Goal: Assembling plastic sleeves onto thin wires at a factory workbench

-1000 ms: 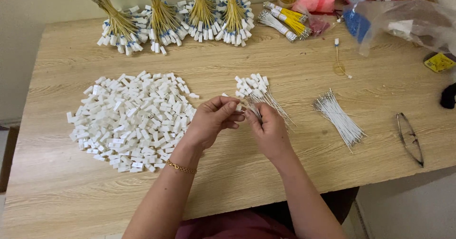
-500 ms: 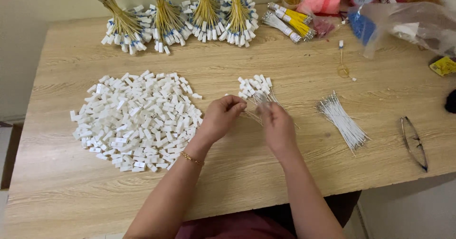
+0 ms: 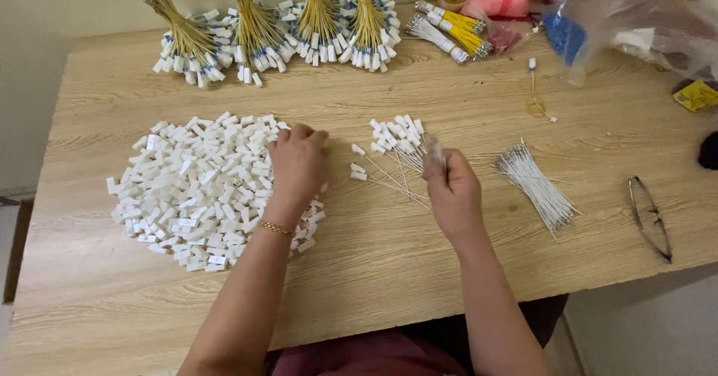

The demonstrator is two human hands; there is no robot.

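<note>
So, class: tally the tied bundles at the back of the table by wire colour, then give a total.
Fanned yellow-wire bundles with white tags: 4
Slim yellow-wire bundle: 1
Slim white-wire bundle: 1
Total: 6

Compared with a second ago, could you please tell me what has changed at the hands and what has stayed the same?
The left hand has parted from the right and moved left onto the heap of small white plastic blocks. The right hand stayed near the table's middle, holding thin white-tipped wires by the small pile of finished pieces. The loose bundle of thin white wires, yellow-wired bunches and wire-framed spectacles lie unchanged.
</note>
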